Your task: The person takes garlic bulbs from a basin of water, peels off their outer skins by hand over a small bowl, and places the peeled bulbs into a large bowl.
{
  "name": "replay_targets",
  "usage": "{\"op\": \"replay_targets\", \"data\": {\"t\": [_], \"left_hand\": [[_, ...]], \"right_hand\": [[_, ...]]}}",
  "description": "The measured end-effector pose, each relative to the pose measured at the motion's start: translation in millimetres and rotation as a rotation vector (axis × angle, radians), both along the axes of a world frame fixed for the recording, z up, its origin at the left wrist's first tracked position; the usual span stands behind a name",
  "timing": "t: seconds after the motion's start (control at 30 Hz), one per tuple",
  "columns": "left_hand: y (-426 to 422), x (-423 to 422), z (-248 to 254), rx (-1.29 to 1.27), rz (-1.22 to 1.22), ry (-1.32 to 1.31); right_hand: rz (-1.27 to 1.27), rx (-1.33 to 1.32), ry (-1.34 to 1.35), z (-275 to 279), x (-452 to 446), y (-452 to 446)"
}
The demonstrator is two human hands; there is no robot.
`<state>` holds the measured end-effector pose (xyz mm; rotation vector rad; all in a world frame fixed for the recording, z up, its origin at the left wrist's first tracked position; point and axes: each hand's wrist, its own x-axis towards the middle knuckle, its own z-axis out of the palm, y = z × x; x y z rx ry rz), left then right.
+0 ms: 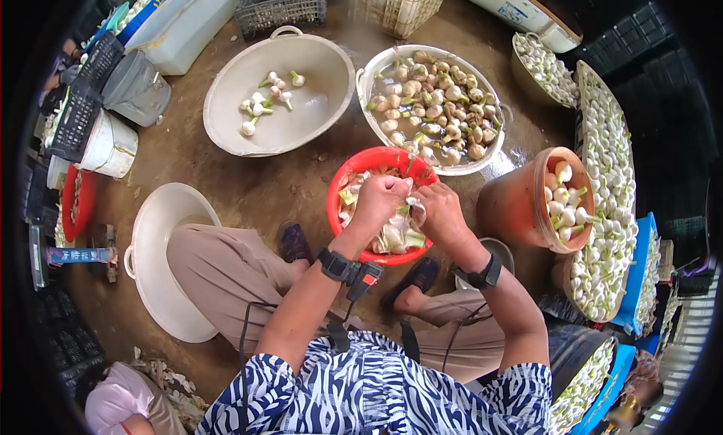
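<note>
Over the red basin [334, 222], my left hand [381, 200] and my right hand [442, 212] meet with fingers pinched closed. Between them shows part of a white garlic bulb [413, 202], mostly hidden by the fingers; loose skin seems to hang from it. Peeled-off garlic skins and leaf pieces [393, 235] fill the basin below. Beyond it, a large pale tub [366, 96] holds many brownish, unpeeled garlic bulbs [444, 107] in water. Another pale tub [226, 70], to its left, has several cleaned white bulbs [260, 106] with short green stems.
An orange bucket [512, 198] of white garlic leans at my right, beside a long heap of garlic [606, 179]. A pale tub [154, 284] stands by my left leg. Crates [280, 9] and buckets [135, 88] line the far left. Another person [124, 401] is at lower left.
</note>
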<state>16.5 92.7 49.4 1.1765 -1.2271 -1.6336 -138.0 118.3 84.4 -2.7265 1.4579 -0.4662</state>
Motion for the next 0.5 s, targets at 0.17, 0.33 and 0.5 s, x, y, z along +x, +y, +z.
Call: {"op": "replay_targets", "data": {"t": [0.17, 0.33, 0.5], "left_hand": [[19, 4, 11, -0.100, -0.040, 0.047], [27, 8, 17, -0.068, -0.086, 0.213], [30, 4, 11, -0.130, -0.080, 0.172]], "right_hand": [[-0.248, 0.224, -0.404, 2, -6, 7], [-0.037, 0.146, -0.473, 22, -7, 24], [-0.093, 0.110, -0.314, 33, 2, 37]]}}
